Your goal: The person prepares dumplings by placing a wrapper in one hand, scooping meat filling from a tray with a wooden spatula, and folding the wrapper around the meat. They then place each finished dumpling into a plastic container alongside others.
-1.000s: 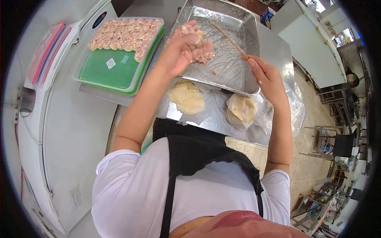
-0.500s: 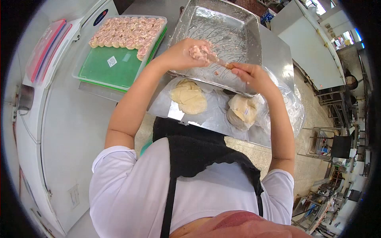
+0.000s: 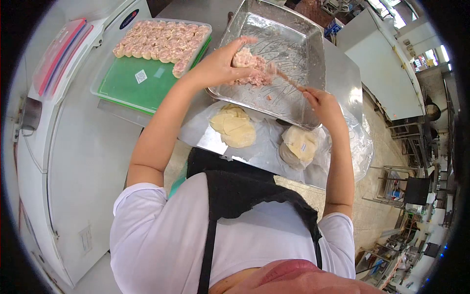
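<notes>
Hands [image 3: 320, 102]; stick [image 3: 286, 81] aslant, tip toward dumpling [image 3: 245, 60]

- Tray [image 3: 293, 44]: bare metal, glossy, streaked with wet smears.
- Table [image 3: 342, 68]: smooth steel with a dull shine.
- Filling [image 3: 247, 61]: pink, moist, lumpy.
- Stick [image 3: 286, 81]: thin, looks like matt wood.
- Wrappers [image 3: 234, 128]: pale, matt, smooth dough.
- Container [image 3: 100, 90]: clear glossy plastic over green plastic.
- Film [image 3: 360, 147]: thin clear plastic, crinkled and shiny.
- Apron [image 3: 245, 191]: black matt cloth.

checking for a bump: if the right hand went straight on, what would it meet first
Probably the filling in the left hand, where the stick in the right hand points; depth unclear.
</notes>
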The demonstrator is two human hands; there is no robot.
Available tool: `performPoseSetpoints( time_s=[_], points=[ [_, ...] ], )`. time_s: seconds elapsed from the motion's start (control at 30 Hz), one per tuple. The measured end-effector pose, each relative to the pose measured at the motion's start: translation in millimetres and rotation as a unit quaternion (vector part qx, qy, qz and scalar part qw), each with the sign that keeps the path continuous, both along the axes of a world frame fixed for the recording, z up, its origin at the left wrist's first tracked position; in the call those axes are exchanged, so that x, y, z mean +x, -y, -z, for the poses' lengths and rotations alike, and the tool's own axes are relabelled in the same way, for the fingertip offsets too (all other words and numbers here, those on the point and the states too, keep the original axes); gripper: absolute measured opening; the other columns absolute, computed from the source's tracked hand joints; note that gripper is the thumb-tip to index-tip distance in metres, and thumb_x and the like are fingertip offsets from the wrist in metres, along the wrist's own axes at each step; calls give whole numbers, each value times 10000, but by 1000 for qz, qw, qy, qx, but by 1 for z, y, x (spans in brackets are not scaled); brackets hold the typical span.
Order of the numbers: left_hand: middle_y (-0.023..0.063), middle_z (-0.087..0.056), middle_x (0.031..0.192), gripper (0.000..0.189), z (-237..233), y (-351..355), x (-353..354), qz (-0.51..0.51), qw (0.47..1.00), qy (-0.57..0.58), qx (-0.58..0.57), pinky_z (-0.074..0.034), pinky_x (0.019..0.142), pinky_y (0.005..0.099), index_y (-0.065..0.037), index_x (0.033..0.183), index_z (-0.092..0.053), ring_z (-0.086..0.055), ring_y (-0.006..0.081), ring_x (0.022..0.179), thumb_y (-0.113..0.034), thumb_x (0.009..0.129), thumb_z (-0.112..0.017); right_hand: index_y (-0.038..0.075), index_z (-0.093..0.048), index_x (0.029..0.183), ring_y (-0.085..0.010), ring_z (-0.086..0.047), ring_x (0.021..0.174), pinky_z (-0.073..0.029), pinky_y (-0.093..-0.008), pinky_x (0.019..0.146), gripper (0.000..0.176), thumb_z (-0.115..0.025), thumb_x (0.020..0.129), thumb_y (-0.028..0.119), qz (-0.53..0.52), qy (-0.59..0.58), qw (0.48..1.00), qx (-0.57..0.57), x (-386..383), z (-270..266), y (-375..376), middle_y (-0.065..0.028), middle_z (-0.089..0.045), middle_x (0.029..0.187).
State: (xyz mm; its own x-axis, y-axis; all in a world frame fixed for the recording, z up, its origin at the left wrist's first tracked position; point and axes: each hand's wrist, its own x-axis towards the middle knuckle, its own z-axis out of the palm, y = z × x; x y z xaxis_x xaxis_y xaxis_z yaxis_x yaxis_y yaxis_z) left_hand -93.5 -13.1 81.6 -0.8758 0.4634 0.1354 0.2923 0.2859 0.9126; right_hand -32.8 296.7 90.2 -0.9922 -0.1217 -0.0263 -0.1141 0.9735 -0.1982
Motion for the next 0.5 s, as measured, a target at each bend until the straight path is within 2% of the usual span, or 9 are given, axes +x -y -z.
performPoseSetpoints(
  time_s=[0.03,0.07,0.13,0.17,0.23,0.27,0.37,0.43,0.5],
  points=[
    [71,-642,1093,578,-3,0,3,11,994,-109,10,-479,872,319,-67,1259,-529,-595,157,971,-240,771,-786,57,-665,1131,-282,-661,821,-503,-355,746,297,-576,941,266,6,-10,993,-119,7,-11,3,-181,-693,906],
    [71,-642,1093,578,-2,-2,1,12,994,-108,11,-479,872,319,-67,1259,-529,-595,157,971,-240,771,-786,38,-656,1150,-234,-654,802,-494,-325,750,313,-593,939,261,12,-20,971,-237,12,-19,8,-165,-696,897],
    [62,-659,1022,582,0,-7,-7,61,971,-225,46,-498,826,318,-144,1298,-519,-628,173,905,-241,782,-771,26,-646,1166,-196,-630,794,-484,-305,749,320,-600,940,249,3,-14,968,-251,25,-33,19,-152,-694,892],
    [62,-659,1022,582,-1,-9,-9,64,971,-225,46,-498,826,318,-144,1298,-519,-628,173,905,-241,782,-771,15,-636,1182,-158,-606,786,-473,-286,749,329,-606,941,237,-8,-8,964,-265,29,-35,23,-140,-692,886],
    [55,-652,1054,578,-3,-14,-11,102,985,-106,86,-484,852,305,-148,1307,-505,-612,155,923,-199,790,-759,12,-638,1174,-150,-605,792,-474,-283,750,318,-596,947,230,5,-11,960,-279,33,-29,30,-142,-692,894],
    [55,-652,1054,578,-4,-16,-12,102,985,-106,87,-484,852,305,-148,1307,-505,-612,155,923,-199,790,-759,9,-640,1165,-142,-603,797,-474,-279,751,307,-585,953,224,13,-12,956,-292,33,-27,31,-145,-693,903],
    [93,-647,1134,608,-2,-17,-14,47,982,-172,60,-479,891,331,-139,1324,-498,-622,200,994,-246,784,-758,17,-643,1164,-139,-593,793,-473,-275,753,297,-575,960,222,16,-66,953,-296,29,-39,22,-145,-690,909],
    [111,-560,1314,622,13,-16,-21,-36,978,-204,-6,-409,1008,344,-103,1330,-511,-550,232,1177,-237,783,-775,28,-648,1160,-148,-595,789,-476,-286,749,292,-562,967,229,31,-95,953,-287,24,-43,15,-142,-687,902],
    [122,-546,1333,635,24,-14,-30,-48,983,-172,-31,-404,1017,349,-108,1335,-507,-535,242,1204,-243,777,-777,39,-654,1156,-156,-596,785,-479,-297,746,288,-549,973,235,47,-125,952,-276,12,-39,15,-139,-684,896]
  ],
)
